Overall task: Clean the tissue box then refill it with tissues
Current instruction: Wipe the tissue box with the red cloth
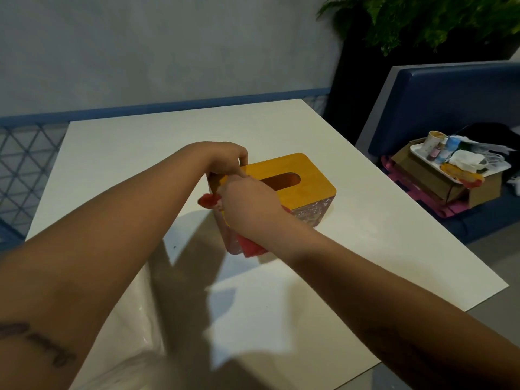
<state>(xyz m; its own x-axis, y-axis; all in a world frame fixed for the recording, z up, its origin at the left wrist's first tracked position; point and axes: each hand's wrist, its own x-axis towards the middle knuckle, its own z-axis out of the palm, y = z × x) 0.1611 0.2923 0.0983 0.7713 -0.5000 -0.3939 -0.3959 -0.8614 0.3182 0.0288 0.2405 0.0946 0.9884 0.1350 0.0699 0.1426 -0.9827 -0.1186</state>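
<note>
While yellow-lidded, clear-sided tissue box (309,178) is gripped at corner by curled fingers of left hand (225,161), red cloth (251,247) clenched in right hand (247,205) is best pressed flat along near side.

Tissue box (284,190): smooth wooden lid, speckled sides; red cloth (251,247); glossy white table (365,249).
</note>
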